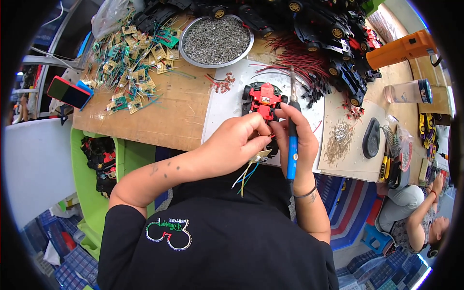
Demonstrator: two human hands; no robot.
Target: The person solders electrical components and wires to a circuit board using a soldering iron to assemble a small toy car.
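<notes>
A toy car chassis (265,98), red and black with black wheels, lies on a white sheet in front of me. My left hand (241,137) is closed in a pinch at its near end, and what the fingertips hold is hidden. Just below those fingers a small circuit board (261,156) sticks out, trailing white, blue, green and yellowish wires. In my right hand (302,137) is a soldering iron (292,153) with a blue handle, its tip pointing away from me. The fingertips of that same hand touch the chassis's right side.
Wired circuit boards (137,72) pile up at left beside a metal bowl (182,53) of small metal parts. Red-and-black wires (304,60) and black car bodies (333,34) crowd the far right. An orange tool (403,50) and a jar (406,92) stand right. Another person (415,217) sits at lower right.
</notes>
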